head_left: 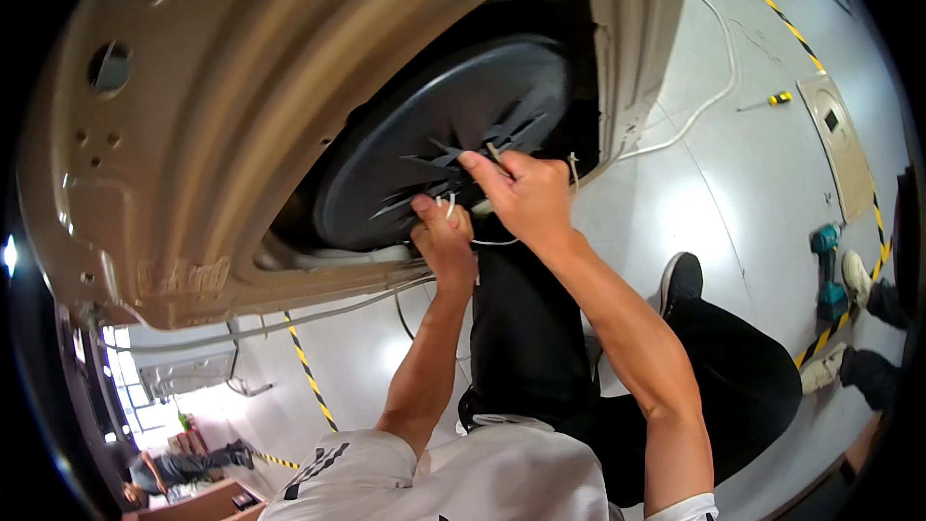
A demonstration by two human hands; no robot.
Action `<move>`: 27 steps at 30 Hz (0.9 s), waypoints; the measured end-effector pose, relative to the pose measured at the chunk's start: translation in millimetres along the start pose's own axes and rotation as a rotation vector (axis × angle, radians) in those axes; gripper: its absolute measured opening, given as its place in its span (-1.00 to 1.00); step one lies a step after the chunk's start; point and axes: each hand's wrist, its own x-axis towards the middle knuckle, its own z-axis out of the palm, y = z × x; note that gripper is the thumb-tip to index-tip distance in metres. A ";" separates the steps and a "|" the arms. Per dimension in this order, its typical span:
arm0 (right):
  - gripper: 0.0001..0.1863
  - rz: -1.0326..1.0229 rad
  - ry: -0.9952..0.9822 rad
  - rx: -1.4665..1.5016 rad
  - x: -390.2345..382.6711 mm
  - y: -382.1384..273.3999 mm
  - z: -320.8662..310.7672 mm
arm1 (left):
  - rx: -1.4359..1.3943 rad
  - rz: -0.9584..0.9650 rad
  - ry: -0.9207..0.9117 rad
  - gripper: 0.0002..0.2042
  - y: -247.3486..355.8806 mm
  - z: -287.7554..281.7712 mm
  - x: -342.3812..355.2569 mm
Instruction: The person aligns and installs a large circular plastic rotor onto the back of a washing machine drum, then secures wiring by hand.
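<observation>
A beige metal panel [174, 164] fills the upper left, with a dark ribbed round disc [386, 154] in its opening. My right hand [521, 188] is closed at the disc's right-lower part, thumb up, on a thin tan strip [494, 155]. My left hand [442, 236] is closed low on the disc, pinching a thin white cord [492, 241] that loops toward my right hand. My fingertips partly hide where the cord and strip meet the disc.
A screwdriver [778, 98], a teal drill [828, 270] and a beige panel [839, 145] lie at right, near another person's shoes [825, 367]. Hoses [714, 87] run from the metal panel. Another person [174, 468] is at lower left. My bent legs [723, 376] are below.
</observation>
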 end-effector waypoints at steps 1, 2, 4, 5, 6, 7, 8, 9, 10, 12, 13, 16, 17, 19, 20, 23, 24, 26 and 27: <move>-0.53 -0.010 -0.021 -0.017 0.9 1.2 0.9 | -0.005 0.010 -0.026 -0.42 -1.7 -2.4 3.2; -0.51 -0.005 -0.029 -0.019 3.0 -0.9 1.2 | -0.018 -0.006 -0.015 -0.42 -2.8 -3.6 5.3; -0.52 0.002 -0.019 0.047 1.4 2.1 4.7 | -0.043 -0.028 0.013 -0.42 -1.6 -4.4 8.9; -0.51 0.000 -0.010 0.049 0.6 3.3 5.3 | -0.006 -0.003 -0.056 -0.42 -1.1 -6.8 10.4; -0.50 -0.002 -0.005 0.051 -0.8 4.6 5.2 | 0.012 -0.010 -0.082 -0.42 -0.1 -6.8 11.1; -0.50 -0.001 -0.014 0.062 -5.5 3.4 1.7 | 0.031 -0.018 -0.092 -0.42 0.3 -8.6 6.7; -0.49 -0.008 -0.050 0.033 -6.3 4.6 -3.0 | 0.051 -0.027 -0.099 -0.42 0.5 -9.0 2.0; -0.48 -0.013 -0.090 0.005 -2.9 7.8 -7.9 | 0.043 0.024 -0.113 -0.42 -0.1 -4.0 2.1; -0.47 -0.029 -0.128 -0.014 4.1 8.6 -11.7 | -0.003 -0.053 -0.104 -0.42 5.1 -3.5 1.5; -0.47 -0.132 -0.178 -0.074 13.6 15.1 -17.1 | 0.079 0.026 -0.148 -0.41 3.7 -5.2 3.4; -0.47 -0.152 -0.257 -0.085 20.9 19.1 -23.3 | 0.105 0.027 -0.129 -0.41 3.7 -3.8 2.8; -0.48 -0.249 -0.431 -0.080 33.7 33.2 -30.0 | 0.179 -0.003 -0.047 -0.40 5.2 -1.8 3.8; -0.48 -0.200 -0.477 -0.065 35.0 34.9 -31.4 | 0.189 -0.032 -0.026 -0.40 9.2 3.3 0.8; -0.45 -0.093 -0.594 -0.140 38.7 25.2 -35.7 | 0.224 -0.041 -0.015 -0.41 16.1 2.9 -3.0; -0.44 -0.059 -0.612 -0.160 37.5 24.4 -35.0 | 0.236 -0.035 0.003 -0.40 15.8 3.6 -5.2; -0.44 0.044 -0.698 -0.226 39.4 16.3 -33.1 | 0.302 -0.033 0.061 -0.40 19.4 1.7 -5.0; -0.47 0.064 -0.748 -0.270 43.9 13.1 -37.0 | 0.322 -0.028 0.057 -0.40 19.8 -0.9 -4.8; -0.50 0.102 -0.836 -0.346 51.5 5.1 -40.6 | 0.352 -0.053 0.122 -0.38 20.2 5.8 -5.3; -0.50 0.086 -0.836 -0.319 50.1 3.6 -44.4 | 0.355 -0.060 0.116 -0.38 20.1 5.3 -8.0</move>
